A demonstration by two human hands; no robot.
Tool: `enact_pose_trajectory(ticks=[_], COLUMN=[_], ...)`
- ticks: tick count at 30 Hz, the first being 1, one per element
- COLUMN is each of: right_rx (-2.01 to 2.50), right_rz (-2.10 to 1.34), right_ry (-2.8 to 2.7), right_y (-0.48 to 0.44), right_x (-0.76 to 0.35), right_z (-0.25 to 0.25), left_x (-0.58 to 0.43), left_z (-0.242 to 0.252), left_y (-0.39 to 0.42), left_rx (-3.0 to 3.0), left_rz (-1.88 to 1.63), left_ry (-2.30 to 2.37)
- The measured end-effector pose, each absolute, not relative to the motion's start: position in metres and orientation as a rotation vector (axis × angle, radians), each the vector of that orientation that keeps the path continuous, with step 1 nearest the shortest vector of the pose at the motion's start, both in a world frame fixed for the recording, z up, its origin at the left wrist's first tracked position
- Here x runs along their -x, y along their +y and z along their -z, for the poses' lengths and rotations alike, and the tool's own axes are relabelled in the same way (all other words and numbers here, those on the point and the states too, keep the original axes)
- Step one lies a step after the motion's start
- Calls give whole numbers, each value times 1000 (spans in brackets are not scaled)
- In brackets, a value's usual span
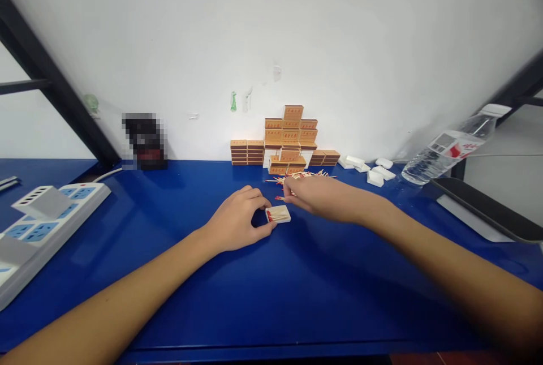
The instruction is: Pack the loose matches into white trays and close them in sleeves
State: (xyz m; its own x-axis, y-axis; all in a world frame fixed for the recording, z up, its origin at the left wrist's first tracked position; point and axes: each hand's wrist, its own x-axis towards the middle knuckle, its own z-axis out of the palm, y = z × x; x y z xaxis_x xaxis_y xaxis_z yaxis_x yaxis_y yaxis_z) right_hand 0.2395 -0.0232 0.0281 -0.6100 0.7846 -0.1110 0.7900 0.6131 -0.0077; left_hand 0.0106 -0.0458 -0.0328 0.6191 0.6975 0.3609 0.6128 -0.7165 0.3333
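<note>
A small white matchbox tray (285,213) lies flat on the blue table, with several red-tipped matches (275,217) along its left part. My left hand (240,217) grips the tray's left end between thumb and fingers. Just above and to the right of the tray, my right hand (311,195) is closed in a pinch; red match heads (278,198) stick out from under its fingertips. Behind it lies a loose pile of matches (320,174), partly hidden by the right hand.
Stacked orange matchboxes (291,136) stand against the wall. White trays (375,177) lie right of them, near a leaning water bottle (453,144) and a black flat object (487,206). A power strip (91,198) is at left; a blurred dark object (146,141) stands behind it.
</note>
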Motion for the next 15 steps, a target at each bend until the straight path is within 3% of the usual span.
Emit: enact_pose_trajectory(ticks=[6,15], right_rx=[-1182,-1317], right_rz=[-133,383], right_ry=[2679,3051], right_y=[-46,-39], right_x=[-223,-274], right_z=[-15,-6], left_x=[-12,-11], left_z=[32,30], left_y=[-46,-46], left_rx=[-2688,-2667], left_rz=[-692,-703], left_ry=[1058,1043])
